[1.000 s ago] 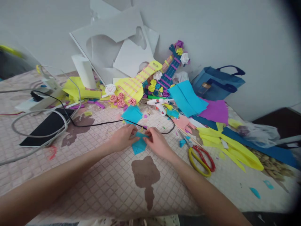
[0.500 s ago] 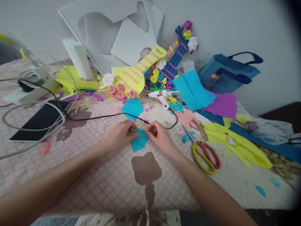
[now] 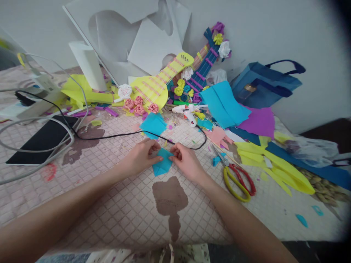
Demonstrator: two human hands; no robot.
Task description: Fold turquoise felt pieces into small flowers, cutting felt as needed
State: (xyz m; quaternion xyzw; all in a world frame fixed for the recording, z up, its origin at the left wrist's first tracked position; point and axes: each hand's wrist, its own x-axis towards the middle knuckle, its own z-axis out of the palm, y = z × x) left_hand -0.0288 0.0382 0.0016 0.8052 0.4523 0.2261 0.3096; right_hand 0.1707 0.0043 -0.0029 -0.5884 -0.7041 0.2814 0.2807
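Both hands meet over a small blue felt piece (image 3: 162,165) lying on the checked tablecloth (image 3: 115,204) at the middle of the table. My left hand (image 3: 141,156) pinches its upper left edge with curled fingers. My right hand (image 3: 185,162) pinches the upper right edge, thumb and fingers pressed together. The piece looks partly folded along its top. A black cable (image 3: 117,136) runs just behind the hands.
Red and yellow scissors (image 3: 237,177) lie right of my right hand. A white glue gun (image 3: 188,111), another blue felt square (image 3: 153,124), felt guitars (image 3: 156,89), felt sheets (image 3: 223,104), a blue bag (image 3: 263,84), white cardboard (image 3: 131,40) and a dark tablet (image 3: 41,140) surround the area.
The view tilted and shifted slightly. Both hands stay on the blue felt piece, with the fingers closing in along its top edge.
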